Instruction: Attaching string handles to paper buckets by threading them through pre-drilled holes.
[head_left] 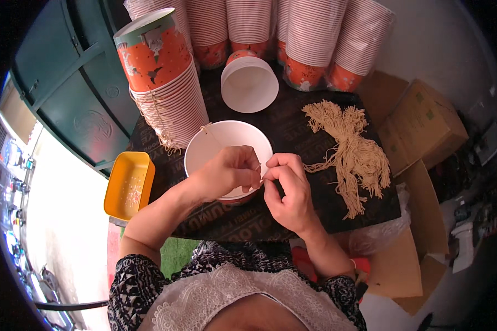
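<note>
In front of me stands a paper bucket (237, 132) with its white inside facing up. A thin tan cord (205, 128) is fixed at its left rim and runs toward my left hand. My left hand (234, 172), over the bucket's opening, is closed in a pinch. At the right rim my right hand (290, 193) is also closed, thumb and forefinger pinched at the left fingertips. Between them a small bit of cord seems to show; the fingers partly hide it. A bundle of tan cords (350, 151) lies to the right.
On the left rises a tall stack of orange buckets (168, 88) with cords hanging off it. A yellow tray (112, 190) holds small bits. Another bucket (248, 83) lies tipped behind, before wrapped bucket stacks (315, 38). Cardboard boxes (425, 124) stand right of the dark table (226, 223).
</note>
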`<action>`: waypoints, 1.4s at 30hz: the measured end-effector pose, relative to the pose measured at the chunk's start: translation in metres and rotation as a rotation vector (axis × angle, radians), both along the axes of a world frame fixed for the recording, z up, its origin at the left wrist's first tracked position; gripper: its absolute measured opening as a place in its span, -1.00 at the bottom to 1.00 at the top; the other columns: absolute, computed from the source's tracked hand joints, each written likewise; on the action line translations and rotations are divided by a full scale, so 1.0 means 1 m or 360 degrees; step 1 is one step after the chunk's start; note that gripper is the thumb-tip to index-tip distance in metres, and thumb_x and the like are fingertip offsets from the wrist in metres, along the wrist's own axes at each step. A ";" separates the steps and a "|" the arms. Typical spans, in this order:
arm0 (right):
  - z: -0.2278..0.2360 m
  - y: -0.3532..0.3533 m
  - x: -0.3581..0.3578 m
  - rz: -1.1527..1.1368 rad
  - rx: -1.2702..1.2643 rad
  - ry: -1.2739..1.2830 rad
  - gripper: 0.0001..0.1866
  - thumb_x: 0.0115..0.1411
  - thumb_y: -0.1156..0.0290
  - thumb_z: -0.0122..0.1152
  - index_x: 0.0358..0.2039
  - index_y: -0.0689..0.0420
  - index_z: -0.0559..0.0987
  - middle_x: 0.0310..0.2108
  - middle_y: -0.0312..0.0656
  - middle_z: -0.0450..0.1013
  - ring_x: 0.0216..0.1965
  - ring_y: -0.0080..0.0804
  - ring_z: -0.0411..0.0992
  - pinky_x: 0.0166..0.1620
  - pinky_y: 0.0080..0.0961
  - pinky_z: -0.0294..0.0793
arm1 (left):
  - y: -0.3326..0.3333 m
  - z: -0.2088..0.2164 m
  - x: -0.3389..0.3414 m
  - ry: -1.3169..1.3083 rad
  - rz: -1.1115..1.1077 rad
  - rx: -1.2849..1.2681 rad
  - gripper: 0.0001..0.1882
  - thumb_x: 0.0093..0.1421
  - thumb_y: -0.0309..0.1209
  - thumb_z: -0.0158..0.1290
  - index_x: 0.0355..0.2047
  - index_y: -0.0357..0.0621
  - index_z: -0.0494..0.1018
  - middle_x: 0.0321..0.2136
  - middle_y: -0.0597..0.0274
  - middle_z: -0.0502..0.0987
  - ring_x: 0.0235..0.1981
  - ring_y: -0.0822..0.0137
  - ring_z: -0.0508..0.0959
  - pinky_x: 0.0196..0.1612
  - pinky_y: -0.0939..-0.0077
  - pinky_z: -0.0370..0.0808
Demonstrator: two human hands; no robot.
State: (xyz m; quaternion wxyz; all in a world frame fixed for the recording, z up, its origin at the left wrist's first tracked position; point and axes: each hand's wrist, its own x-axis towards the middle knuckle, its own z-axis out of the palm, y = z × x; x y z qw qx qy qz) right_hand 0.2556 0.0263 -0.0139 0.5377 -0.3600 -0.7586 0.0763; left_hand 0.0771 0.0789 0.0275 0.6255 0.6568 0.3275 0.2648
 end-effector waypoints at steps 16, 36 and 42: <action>-0.010 0.010 0.011 -0.0178 0.0152 -0.0221 -0.86 0.10 0.59 0.19 -0.29 0.22 0.51 -0.17 -0.17 0.43 -0.11 -0.14 0.33 -0.06 -0.25 0.32 | 0.002 -0.008 -0.001 0.0121 0.0023 0.0204 -0.89 0.06 -0.55 0.20 -0.45 -0.26 0.46 -0.54 0.31 0.51 -0.49 0.54 0.45 -0.43 0.63 0.37; 0.001 0.008 0.012 -0.0040 -0.0169 -0.0362 -0.83 0.06 0.53 0.19 -0.28 0.15 0.57 -0.20 -0.20 0.35 -0.07 -0.15 0.24 -0.04 -0.21 0.22 | -0.023 -0.013 0.009 0.0422 0.0260 0.1810 -0.74 -0.03 -0.61 0.17 -0.43 -0.24 0.28 -0.44 0.04 0.38 -0.41 -0.01 0.47 -0.39 0.17 0.45; 0.001 0.008 0.014 0.0033 -0.0296 -0.0196 -0.85 0.03 0.65 0.19 -0.34 0.22 0.51 -0.21 -0.15 0.38 -0.08 -0.14 0.27 0.02 -0.31 0.25 | -0.023 -0.013 0.008 0.0320 0.0246 0.1681 -0.74 -0.01 -0.63 0.18 -0.41 -0.22 0.29 -0.45 0.06 0.39 -0.42 -0.01 0.48 -0.39 0.20 0.45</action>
